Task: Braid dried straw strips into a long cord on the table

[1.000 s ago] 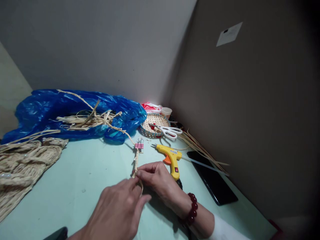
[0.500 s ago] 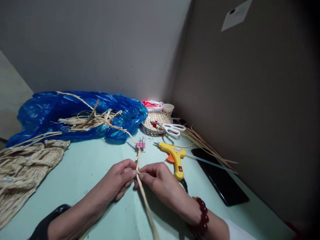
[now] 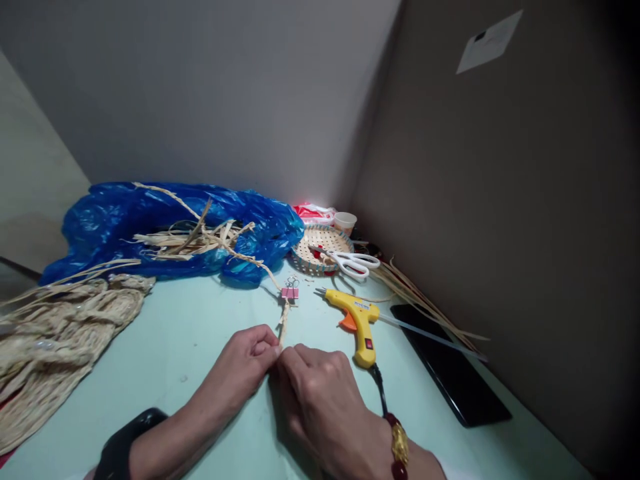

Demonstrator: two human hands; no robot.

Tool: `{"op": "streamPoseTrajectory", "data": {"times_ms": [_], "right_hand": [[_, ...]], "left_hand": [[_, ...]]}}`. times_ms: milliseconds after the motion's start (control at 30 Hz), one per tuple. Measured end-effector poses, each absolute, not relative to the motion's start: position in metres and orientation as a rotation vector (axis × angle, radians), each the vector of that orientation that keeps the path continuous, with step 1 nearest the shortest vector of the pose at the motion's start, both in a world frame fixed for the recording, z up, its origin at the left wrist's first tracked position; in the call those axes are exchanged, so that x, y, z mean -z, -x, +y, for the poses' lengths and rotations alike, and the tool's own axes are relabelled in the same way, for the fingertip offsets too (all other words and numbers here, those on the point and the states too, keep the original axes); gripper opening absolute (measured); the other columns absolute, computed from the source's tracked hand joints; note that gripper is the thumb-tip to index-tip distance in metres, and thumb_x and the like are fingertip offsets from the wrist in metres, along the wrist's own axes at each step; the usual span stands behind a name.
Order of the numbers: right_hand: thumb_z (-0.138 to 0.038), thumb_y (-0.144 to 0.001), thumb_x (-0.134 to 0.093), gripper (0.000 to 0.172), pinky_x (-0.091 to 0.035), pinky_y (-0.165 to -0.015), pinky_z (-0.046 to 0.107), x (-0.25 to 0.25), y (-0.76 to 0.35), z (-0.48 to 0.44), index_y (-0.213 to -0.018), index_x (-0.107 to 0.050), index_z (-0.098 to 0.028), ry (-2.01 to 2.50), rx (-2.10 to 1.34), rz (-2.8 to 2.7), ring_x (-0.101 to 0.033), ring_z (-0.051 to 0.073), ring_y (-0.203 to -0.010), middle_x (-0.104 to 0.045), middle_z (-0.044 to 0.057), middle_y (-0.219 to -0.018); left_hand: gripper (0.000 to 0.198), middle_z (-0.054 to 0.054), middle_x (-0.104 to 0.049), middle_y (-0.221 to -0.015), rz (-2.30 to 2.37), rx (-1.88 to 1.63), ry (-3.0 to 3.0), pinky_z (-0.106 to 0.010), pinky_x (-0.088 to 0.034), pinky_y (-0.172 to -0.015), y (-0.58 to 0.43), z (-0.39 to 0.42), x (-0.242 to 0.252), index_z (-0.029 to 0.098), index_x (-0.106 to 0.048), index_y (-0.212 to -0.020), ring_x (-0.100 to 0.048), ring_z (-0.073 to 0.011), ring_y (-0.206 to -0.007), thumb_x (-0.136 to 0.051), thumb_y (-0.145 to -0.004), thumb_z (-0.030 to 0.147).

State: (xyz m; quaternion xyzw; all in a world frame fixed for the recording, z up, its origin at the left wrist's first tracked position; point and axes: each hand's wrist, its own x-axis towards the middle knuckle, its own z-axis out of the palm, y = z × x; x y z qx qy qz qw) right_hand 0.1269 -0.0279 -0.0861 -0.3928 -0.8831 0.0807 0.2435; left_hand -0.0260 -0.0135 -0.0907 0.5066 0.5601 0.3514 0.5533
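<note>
Braid point(image 3: 285, 325) of pale, straw-coloured fibre stands out near the middle of the frame: we see it narrow and slightly rough, with a loose bit sticking out on its left side. It runs down over the desk point(image 3: 200, 333) from a pink binder clip point(image 3: 290, 293), and beyond the clip a thin cord point(image 3: 249, 258) leads up to the blue plastic bag point(image 3: 95, 220) at centre left. Its lower end disappears between our two hands. Our left hand point(image 3: 250, 363) pinches it between thumb and forefinger; our right hand point(image 3: 327, 397) meets it there, the fingers point(image 3: 294, 372) bent under, and we cannot tell whether they grip a strand, since the knuckles hide their tips. Our left forearm point(image 3: 185, 420) slants in from the lower left; our right hand reaches from the lower right, its back upward, below a bead bracelet point(image 3: 399, 443).
</note>
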Motion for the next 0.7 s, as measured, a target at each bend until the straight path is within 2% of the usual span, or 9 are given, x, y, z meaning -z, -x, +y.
{"op": "streamPoseTrajectory", "data": {"times_ms": [100, 167, 267, 400, 500, 567, 700], "right_hand": [[-0.004, -0.08, -0.044, 0.016, -0.025, -0.05, 0.029, 0.093, -0.127, -0.028, -0.079, -0.055, -0.016, 0.871, -0.041, -2.41, -0.048, 0.015, -0.053, -0.057, 0.003, -0.066], [-0.001, -0.082, -0.041, 0.021, -0.028, -0.05, 0.029, 0.098, -0.127, -0.026, -0.079, -0.055, -0.017, 0.743, 0.066, -2.443, -0.049, 0.016, -0.054, -0.057, 0.003, -0.066], [-0.003, -0.085, -0.038, 0.022, -0.034, -0.051, 0.028, 0.104, -0.125, -0.022, -0.084, -0.055, -0.017, 0.643, 0.213, -2.498, -0.053, 0.017, -0.057, -0.058, 0.004, -0.069], [-0.006, -0.089, -0.034, 0.026, -0.04, -0.05, 0.027, 0.101, -0.126, -0.02, -0.085, -0.056, -0.018, 0.524, 0.285, -2.49, -0.055, 0.017, -0.055, -0.059, 0.004, -0.067], [-0.02, -0.092, -0.042, 0.019, -0.046, -0.052, 0.023, 0.09, -0.131, -0.016, -0.082, -0.058, -0.021, 0.668, 0.06, -2.442, -0.06, 0.016, -0.059, -0.062, 0.003, -0.068], [-0.029, -0.092, -0.047, 0.016, -0.05, -0.056, 0.022, 0.081, -0.136, -0.01, -0.087, -0.06, -0.021, 0.871, -0.134, -2.355, -0.064, 0.016, -0.064, -0.065, 0.003, -0.074], [-0.039, -0.09, -0.045, 0.026, -0.053, -0.055, 0.022, 0.07, -0.139, 0.001, -0.083, -0.064, -0.022, 1.08, -0.548, -2.242, -0.067, 0.018, -0.066, -0.07, 0.004, -0.076]], "left_hand": [[0.013, 0.012, -0.037, -0.035, 1.272, -0.84, -1.184, -0.019, -0.013, -0.036, 0.025, -0.017, 0.089, 0.019, -0.049, -0.07, -0.026, -0.0054, -0.03, -0.051, -0.078, 0.028], [0.008, 0.011, -0.04, -0.033, 1.263, -0.849, -1.168, -0.019, -0.019, -0.036, 0.026, -0.018, 0.087, 0.019, -0.051, -0.069, -0.03, -0.0064, -0.03, -0.051, -0.076, 0.023], [0.004, 0.011, -0.039, -0.032, 1.251, -0.869, -1.125, -0.019, -0.023, -0.037, 0.028, -0.018, 0.083, 0.019, -0.052, -0.068, -0.031, -0.0067, -0.03, -0.049, -0.07, 0.017], [0.002, 0.012, -0.038, -0.034, 1.222, -0.907, -1.074, -0.019, -0.021, -0.037, 0.027, -0.021, 0.077, 0.019, -0.051, -0.068, -0.03, -0.0056, -0.031, -0.053, -0.069, 0.019], [0.008, 0.012, -0.039, -0.041, 1.199, -0.938, -1.02, -0.019, -0.019, -0.036, 0.026, -0.022, 0.076, 0.019, -0.05, -0.071, -0.029, -0.0051, -0.034, -0.053, -0.065, 0.017], [0.009, 0.012, -0.038, -0.043, 1.186, -0.945, -0.994, -0.019, -0.02, -0.036, 0.026, -0.023, 0.077, 0.02, -0.049, -0.072, -0.03, -0.0051, -0.034, -0.053, -0.064, 0.016], [0.016, 0.012, -0.038, -0.039, 1.149, -0.925, -0.98, -0.019, -0.02, -0.037, 0.028, -0.025, 0.077, 0.02, -0.05, -0.077, -0.031, -0.0059, -0.033, -0.051, -0.062, 0.013]]}}
